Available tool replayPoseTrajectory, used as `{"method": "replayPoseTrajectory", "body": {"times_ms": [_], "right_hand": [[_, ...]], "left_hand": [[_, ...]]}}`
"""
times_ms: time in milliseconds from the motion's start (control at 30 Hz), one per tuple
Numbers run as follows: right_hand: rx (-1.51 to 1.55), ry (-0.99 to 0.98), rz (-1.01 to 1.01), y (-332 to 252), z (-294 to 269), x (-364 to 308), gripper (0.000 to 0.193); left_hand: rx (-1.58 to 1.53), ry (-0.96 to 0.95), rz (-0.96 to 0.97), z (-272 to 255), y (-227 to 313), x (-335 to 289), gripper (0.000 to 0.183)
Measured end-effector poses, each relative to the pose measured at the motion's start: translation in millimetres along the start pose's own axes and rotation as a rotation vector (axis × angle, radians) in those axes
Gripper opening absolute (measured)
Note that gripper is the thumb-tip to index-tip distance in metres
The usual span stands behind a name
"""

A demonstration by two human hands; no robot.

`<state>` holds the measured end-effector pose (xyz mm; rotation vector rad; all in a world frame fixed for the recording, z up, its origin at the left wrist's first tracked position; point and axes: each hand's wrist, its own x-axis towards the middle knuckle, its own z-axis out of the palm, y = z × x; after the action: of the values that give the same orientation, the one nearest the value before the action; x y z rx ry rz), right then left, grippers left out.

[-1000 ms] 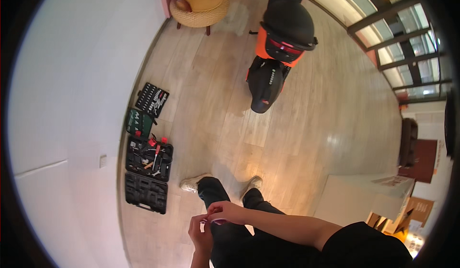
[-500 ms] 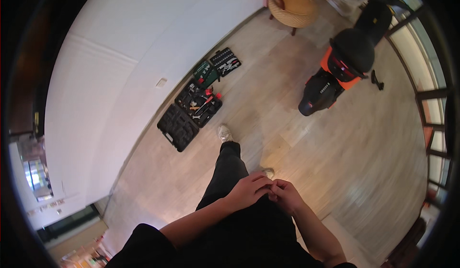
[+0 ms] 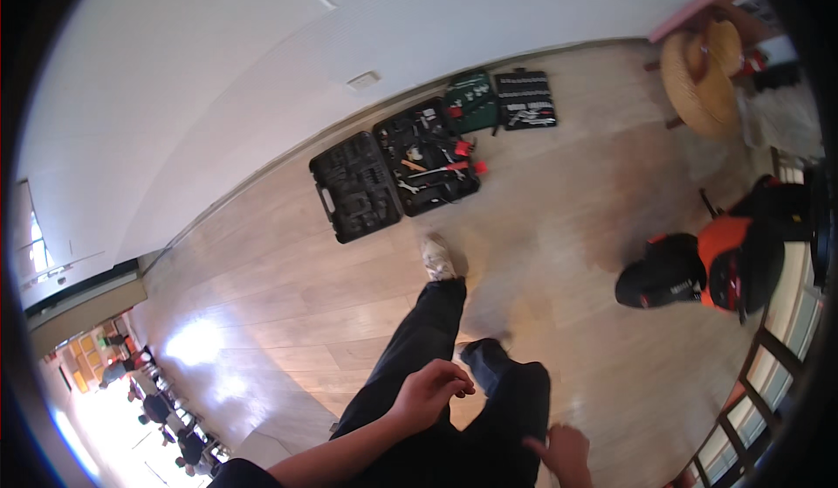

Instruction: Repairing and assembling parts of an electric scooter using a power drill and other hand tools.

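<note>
Ahead, black tool case (image 3: 393,182) lies open by wall (image 3: 218,95)

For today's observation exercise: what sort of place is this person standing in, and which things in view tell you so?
Probably an indoor room used for repair work: open black tool cases lie on the wooden floor by a white wall, and an orange-and-black scooter is parked nearby.

Long black trousers (image 3: 419,357) are worn on both legs. A pale, whitish shoe (image 3: 438,257) is seen near the middle of the frame. The forearms are left bare, with a dark sleeve (image 3: 240,473) at the lower left.
</note>
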<state>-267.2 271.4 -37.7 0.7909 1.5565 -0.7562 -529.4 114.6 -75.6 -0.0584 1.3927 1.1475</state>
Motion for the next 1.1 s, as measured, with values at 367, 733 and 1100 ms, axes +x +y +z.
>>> {"method": "replayPoseTrajectory", "body": {"times_ms": [367,733,1100], "right_hand": [[0.134,-0.871,-0.89,-60.7,-178.1,123.7,0.028],[0.422,-0.132,-0.763,-302.5,-349.9,603.0,0.019],[-0.257,0.639,-0.953,-495.7,-296.1,772.7,0.016]], "left_hand": [[-0.44,0.504,-0.005,-100.4,22.8,193.6,0.015],[-0.025,0.286,-0.032,-120.4,-63.4,315.6,0.011],[-0.457,0.468,-0.006,-254.6,-58.6,317.1,0.017]]}}
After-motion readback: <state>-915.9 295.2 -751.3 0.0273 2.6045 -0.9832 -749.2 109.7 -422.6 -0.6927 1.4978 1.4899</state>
